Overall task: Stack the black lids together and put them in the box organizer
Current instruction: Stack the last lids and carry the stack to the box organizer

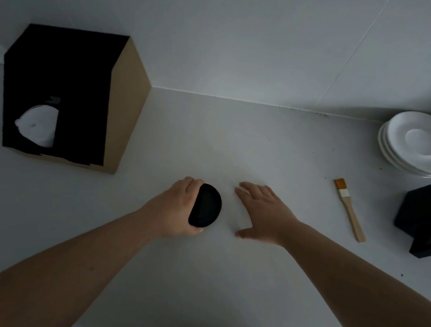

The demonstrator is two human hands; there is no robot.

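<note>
**Black lids in your left hand, box organizer at the far left**

Closest to you, both your bare forearms reach over the white bench. Your left hand is closed around the black lids: the fingers curl over the top edge and the thumb presses below. They look like one dark round shape, so you cannot count how many lids are in the stack. Your right hand is open and holds nothing, with the fingers spread, just beside the lids but not touching them.

Further right lies one pastry brush with a wooden handle, and one dark object at the edge.

Farther back, the box organizer stands at the left; inside it you see one white round thing. At the far right there is one stack of white saucers, about four.
</note>
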